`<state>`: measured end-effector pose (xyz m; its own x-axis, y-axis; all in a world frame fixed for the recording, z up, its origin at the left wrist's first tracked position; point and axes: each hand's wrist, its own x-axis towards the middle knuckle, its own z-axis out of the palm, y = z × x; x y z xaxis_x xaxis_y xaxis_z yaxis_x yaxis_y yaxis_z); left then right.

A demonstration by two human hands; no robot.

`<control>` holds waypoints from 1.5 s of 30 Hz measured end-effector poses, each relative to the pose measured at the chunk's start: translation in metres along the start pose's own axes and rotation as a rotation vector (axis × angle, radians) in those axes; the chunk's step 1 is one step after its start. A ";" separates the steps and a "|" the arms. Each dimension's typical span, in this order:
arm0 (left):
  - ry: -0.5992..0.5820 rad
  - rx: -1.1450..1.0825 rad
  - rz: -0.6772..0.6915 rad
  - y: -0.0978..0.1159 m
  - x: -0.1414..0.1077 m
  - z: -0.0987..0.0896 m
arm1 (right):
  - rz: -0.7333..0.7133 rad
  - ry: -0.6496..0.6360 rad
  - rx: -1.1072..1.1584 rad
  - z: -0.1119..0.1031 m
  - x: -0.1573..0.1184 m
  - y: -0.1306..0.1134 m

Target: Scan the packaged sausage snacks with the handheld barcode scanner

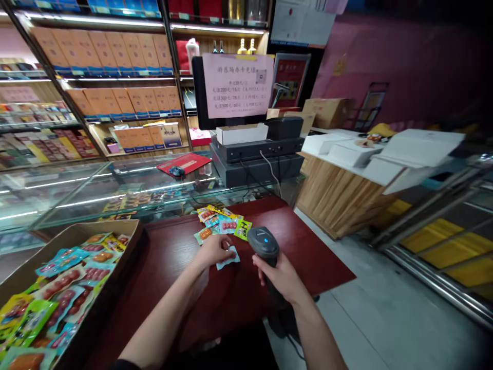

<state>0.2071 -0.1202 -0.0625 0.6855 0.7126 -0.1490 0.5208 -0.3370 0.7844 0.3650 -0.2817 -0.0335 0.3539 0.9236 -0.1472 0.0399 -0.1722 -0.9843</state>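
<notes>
A person's two bare hands at a dark red table [173,244], with small sealed food packets set out in three places. The left hand [211,251] is partly curled, thumb and forefinger drawn close over the edge of a pale blue packet [228,261] lying on the table; whether they grip it or merely touch it cannot be told. The right hand [284,277] is closed around the handle of a handheld scanner [263,243], held upright just beside that packet, a blue light showing on its head. Beyond the left hand, near the table's far edge, lies a loose heap of mixed packets [215,224], a green packet [243,229] at its right end. At left, an open carton [133,235] holds many more. Judged from this layout, the work appears under way, with one packet currently singled out; which packets are done and which are left cannot be determined.
</notes>
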 end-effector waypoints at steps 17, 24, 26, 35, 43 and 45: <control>0.092 0.306 0.037 0.007 -0.012 0.002 | -0.013 -0.011 0.013 -0.003 -0.005 0.001; 0.067 -0.610 -0.132 -0.022 -0.020 -0.051 | -0.061 -0.091 -0.023 0.020 -0.001 -0.005; 0.138 -0.745 -0.168 -0.031 -0.027 -0.065 | -0.073 -0.133 -0.039 0.030 0.003 -0.007; 0.394 -0.712 -0.143 -0.079 -0.084 -0.130 | -0.087 -0.392 -0.034 0.113 0.017 -0.028; 0.534 -0.266 -0.076 -0.095 -0.137 -0.172 | -0.102 -0.572 -0.150 0.182 0.014 -0.045; 0.623 -0.218 -0.083 -0.098 -0.143 -0.179 | -0.136 -0.594 -0.150 0.190 0.014 -0.045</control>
<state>-0.0331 -0.0791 -0.0100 0.1909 0.9753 0.1107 0.3993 -0.1802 0.8989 0.1906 -0.1964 -0.0094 -0.2418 0.9658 -0.0937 0.1942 -0.0465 -0.9799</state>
